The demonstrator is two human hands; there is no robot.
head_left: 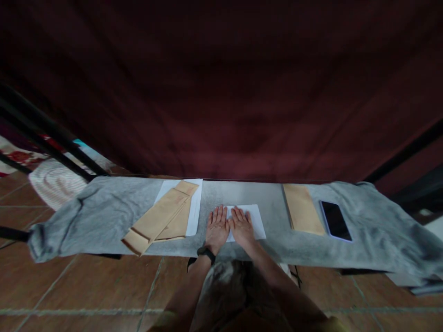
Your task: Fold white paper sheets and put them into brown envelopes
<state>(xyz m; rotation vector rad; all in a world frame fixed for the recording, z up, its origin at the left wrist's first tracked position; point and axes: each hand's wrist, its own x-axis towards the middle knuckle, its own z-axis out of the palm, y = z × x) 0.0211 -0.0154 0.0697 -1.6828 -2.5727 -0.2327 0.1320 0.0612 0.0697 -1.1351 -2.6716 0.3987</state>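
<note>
A white sheet of paper [256, 221] lies in front of me on the grey cloth. My right hand [241, 225] rests flat on it with the fingers stretched forward. Beside it, thumbs almost touching, my left hand [217, 227] lies flat at the sheet's left edge, partly on the cloth. A dark band circles my left wrist. Both palms face down, so part of the sheet is hidden beneath them. To the left, folded brown paper pieces [162, 210] overlap at a slant on top of white sheets [195, 207].
Right of my hands lies a stack of brown paper [303, 210], with a phone [335, 220] beside it. The grey cloth [114, 203] covers a narrow surface. A dark red curtain [235, 115] hangs behind it, with black bars [48, 120] at the left and tiled floor [48, 286] below.
</note>
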